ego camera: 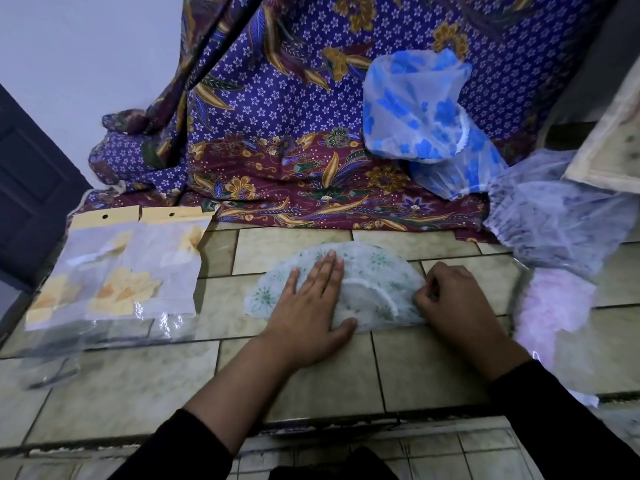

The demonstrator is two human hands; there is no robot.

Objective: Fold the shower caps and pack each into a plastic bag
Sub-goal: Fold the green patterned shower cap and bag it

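A green-print shower cap, folded to a half-circle, is laid flat on the tiled tabletop near the middle. It is pressed down by the left hand, whose fingers are held straight and flat on the cap's left half. Its right edge is pinched by the right hand, the fingers being curled in, though exactly how much film is caught cannot be made out. Two packed bags with yellow-flowered caps are set side by side at the left. A blue-flowered cap is propped on a batik cloth behind, and a purple-print cap and a pink cap are heaped at the right.
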